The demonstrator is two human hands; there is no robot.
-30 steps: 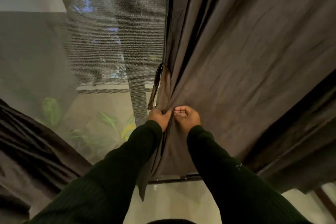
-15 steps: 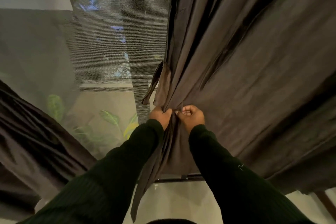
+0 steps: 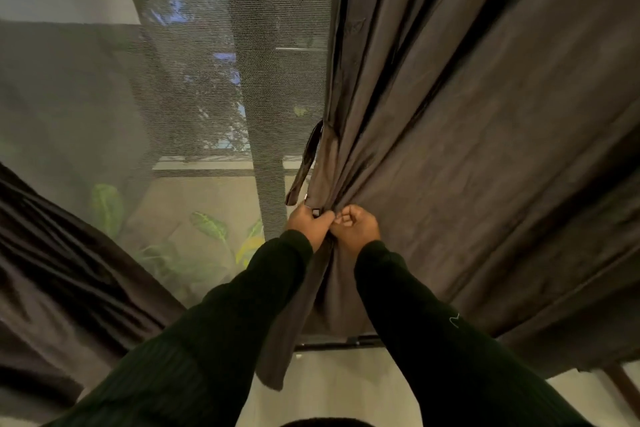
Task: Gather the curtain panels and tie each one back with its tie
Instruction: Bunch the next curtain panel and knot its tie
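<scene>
Right curtain panel being gathered at its leading edge; tie not yet fastened.

The left hand and right hand are held knuckle to knuckle, each pinching bunched folds of the dark curtain panel. The tie hangs loose just above the left hand. The folds should be kept compressed by one hand while the tie is drawn round the bundle.

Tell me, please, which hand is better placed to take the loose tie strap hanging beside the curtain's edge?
Probably the left hand: it grips the right curtain panel directly beneath the tie strap; the right hand holds folds farther away.
</scene>
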